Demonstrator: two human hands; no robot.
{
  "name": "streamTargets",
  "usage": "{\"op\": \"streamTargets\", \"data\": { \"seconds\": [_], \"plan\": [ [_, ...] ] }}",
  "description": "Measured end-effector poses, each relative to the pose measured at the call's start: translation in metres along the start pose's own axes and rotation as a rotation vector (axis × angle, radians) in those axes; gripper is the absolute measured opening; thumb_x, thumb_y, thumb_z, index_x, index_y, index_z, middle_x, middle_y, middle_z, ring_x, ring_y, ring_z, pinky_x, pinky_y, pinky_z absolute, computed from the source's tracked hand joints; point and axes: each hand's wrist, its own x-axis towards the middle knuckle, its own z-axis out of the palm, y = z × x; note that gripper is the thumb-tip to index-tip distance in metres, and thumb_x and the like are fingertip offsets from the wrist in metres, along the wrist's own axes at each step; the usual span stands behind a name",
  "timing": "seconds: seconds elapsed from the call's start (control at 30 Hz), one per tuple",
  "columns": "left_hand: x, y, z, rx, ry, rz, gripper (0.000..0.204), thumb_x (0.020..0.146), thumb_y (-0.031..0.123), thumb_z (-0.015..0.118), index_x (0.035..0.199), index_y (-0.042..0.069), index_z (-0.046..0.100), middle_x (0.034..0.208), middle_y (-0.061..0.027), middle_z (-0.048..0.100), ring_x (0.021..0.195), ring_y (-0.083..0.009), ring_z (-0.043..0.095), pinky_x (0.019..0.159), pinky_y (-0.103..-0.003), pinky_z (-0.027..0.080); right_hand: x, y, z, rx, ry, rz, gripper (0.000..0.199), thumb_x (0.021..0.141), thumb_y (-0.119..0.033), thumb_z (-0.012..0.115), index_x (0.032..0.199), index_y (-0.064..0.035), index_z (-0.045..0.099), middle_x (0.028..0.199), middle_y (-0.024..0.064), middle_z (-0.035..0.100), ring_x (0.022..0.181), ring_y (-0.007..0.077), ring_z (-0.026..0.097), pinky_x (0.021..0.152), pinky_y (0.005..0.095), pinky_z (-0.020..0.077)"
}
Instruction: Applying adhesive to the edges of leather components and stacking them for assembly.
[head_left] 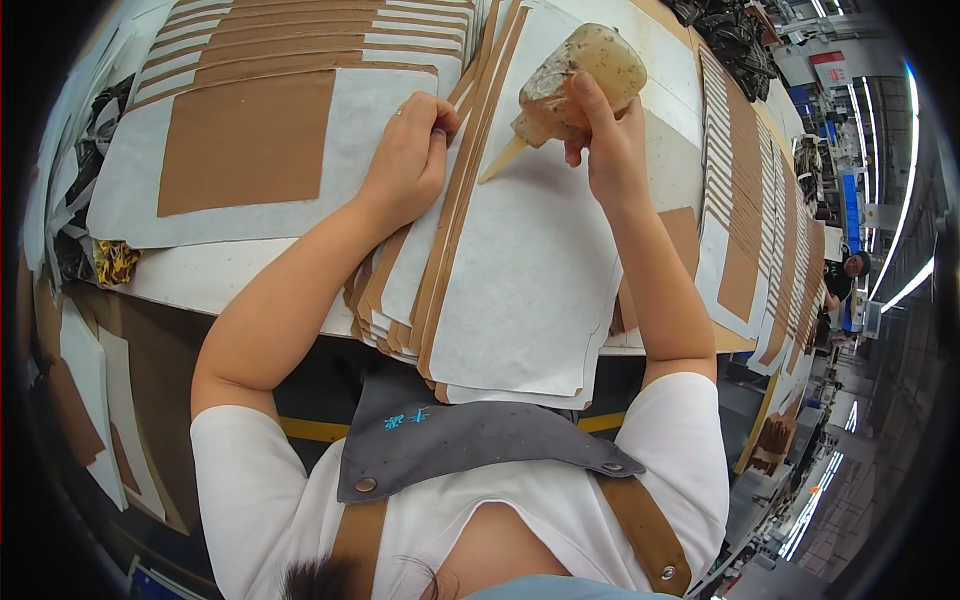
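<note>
Gluing the edges of fanned paper pieces

The right hand grips a tilted squeeze bottle, nozzle touching the top white sheet; the left hand pinches the stack's brown edges. Many overlapped sheets lie behind, likely done; this stack seems partway. A red-and-white sign hangs far right.

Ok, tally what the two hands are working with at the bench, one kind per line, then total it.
Translucent amber plastic squeeze bottle with a pointed nozzle, in the right hand: 1
Fanned stack of white sheets with brown edges, pressed by the left hand: 1
Hands: 2
Total: 4
</note>
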Motion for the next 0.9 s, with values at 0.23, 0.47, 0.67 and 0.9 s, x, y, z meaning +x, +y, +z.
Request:
{"op": "streamTargets", "data": {
  "seconds": [0.23, 0.47, 0.67, 0.9],
  "plan": [
    [0.000, -0.004, 0.001, 0.008, 0.016, 0.035, 0.014, 0.084, -0.005, 0.040, 0.094, 0.002, 0.045, 0.087, -0.0100, 0.049, 0.081, -0.0210, 0.049, 0.079, -0.030, 0.040, -0.041, -0.006, 0.015, -0.001, -0.013, 0.044, 0.058, 0.078, -0.035, 0.069, 0.112, 0.0001, 0.037, 0.086, 0.0095, 0.056, 0.054, 0.0097, 0.053, 0.034, 0.0204, 0.0387],
    [0.002, -0.004, 0.001, 0.017, 0.032, 0.044, 0.014, 0.083, -0.004, 0.040, 0.094, 0.002, 0.046, 0.088, -0.0108, 0.052, 0.083, -0.0223, 0.051, 0.079, -0.031, 0.041, -0.080, -0.012, 0.024, -0.002, -0.056, 0.122, 0.058, 0.078, -0.031, 0.070, 0.114, 0.0002, 0.036, 0.090, 0.0099, 0.057, 0.060, 0.0102, 0.057, 0.038, 0.0187, 0.0423],
    [0.001, -0.002, 0.002, -0.017, 0.069, 0.019, 0.013, 0.083, -0.002, 0.041, 0.093, 0.003, 0.047, 0.087, -0.0112, 0.053, 0.080, -0.0234, 0.053, 0.076, -0.032, 0.043, -0.110, -0.015, 0.029, -0.008, -0.153, 0.134, 0.060, 0.077, -0.026, 0.071, 0.118, -0.0009, 0.035, 0.095, 0.0102, 0.057, 0.068, 0.0107, 0.059, 0.040, 0.0181, 0.0441],
    [0.006, 0.005, -0.001, -0.023, 0.079, 0.049, 0.008, 0.081, -0.002, 0.040, 0.089, -0.002, 0.044, 0.078, -0.0192, 0.050, 0.073, -0.0310, 0.050, 0.069, -0.036, 0.041, -0.144, -0.007, 0.031, -0.025, -0.263, 0.057, 0.066, 0.075, -0.020, 0.072, 0.122, -0.0012, 0.029, 0.107, 0.0113, 0.052, 0.085, 0.0132, 0.058, 0.045, 0.0199, 0.0460]
  ]
}}
